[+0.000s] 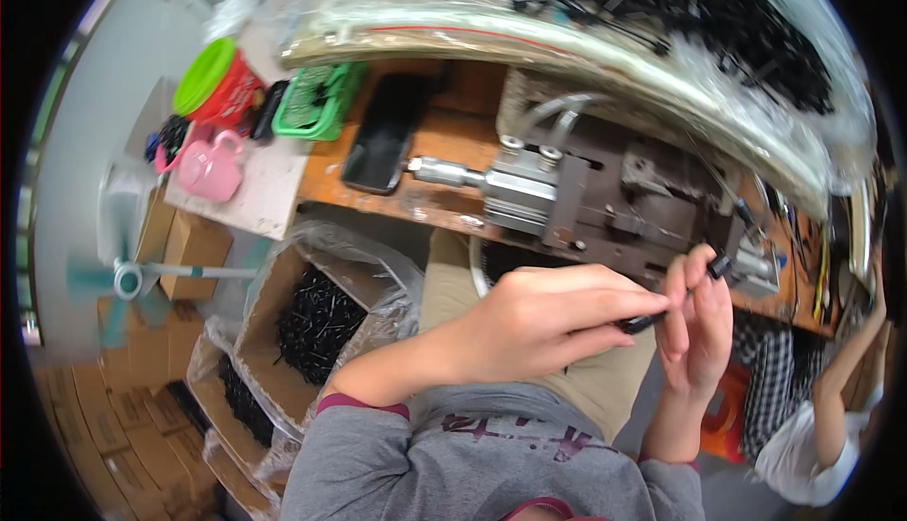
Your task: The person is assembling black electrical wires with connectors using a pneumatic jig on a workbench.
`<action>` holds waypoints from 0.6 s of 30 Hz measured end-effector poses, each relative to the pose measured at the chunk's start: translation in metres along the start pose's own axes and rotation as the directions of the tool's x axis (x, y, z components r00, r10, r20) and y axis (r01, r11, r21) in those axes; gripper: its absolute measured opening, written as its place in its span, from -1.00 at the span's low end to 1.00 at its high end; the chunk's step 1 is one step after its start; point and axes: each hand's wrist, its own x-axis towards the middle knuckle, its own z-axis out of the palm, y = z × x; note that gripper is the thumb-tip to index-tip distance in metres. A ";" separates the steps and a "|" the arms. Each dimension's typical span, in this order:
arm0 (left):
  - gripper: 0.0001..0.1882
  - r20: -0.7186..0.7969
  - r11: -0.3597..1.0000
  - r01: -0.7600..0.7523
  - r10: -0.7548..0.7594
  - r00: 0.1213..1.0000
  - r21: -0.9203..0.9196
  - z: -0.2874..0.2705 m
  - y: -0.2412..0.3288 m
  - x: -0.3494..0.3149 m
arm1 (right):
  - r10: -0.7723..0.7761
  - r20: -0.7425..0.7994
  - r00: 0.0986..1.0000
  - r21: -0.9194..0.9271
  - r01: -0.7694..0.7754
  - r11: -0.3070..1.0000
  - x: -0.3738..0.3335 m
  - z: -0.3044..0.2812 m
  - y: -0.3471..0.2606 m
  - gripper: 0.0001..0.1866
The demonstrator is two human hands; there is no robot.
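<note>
My left hand [567, 313] reaches across from the left, its fingers pinched on a small black part [642, 324]. Close against its fingertips is my right hand [697, 327], raised, with thumb and fingers closed on a slim black piece that ends in a thicker black tip [720, 266]. Fingers cover the middle, so I cannot tell whether this is one piece or two. Both hands are above my lap, at the near edge of the bench. Just beyond them stands a metal fixture [624, 223] with a silver pneumatic cylinder [520, 195] on its left.
A long clear-lined tray [453, 44] of black parts spans the back. A phone [383, 143], green basket [326, 119], red bucket [236, 91] and pink jug [210, 167] are on the left. Boxes of black parts [316, 327] stand below, near a fan [128, 278]. Another person's arm [831, 408] is at right.
</note>
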 end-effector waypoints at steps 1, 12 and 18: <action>-0.58 -0.010 0.999 0.034 -0.034 0.999 0.002 0.000 0.002 -0.001 | 0.012 0.003 1.000 -0.018 -0.012 1.000 0.001 -0.001 -0.002 -0.83; -0.71 0.001 0.712 -0.067 0.093 0.996 0.699 0.042 -0.040 -0.001 | -0.563 0.030 0.826 -0.746 0.394 0.538 -0.008 -0.033 -0.024 -0.71; -0.74 0.015 0.612 -0.036 0.040 0.999 0.790 0.051 -0.043 0.007 | -0.606 0.089 0.790 -0.701 0.482 0.526 -0.009 -0.025 -0.023 -0.45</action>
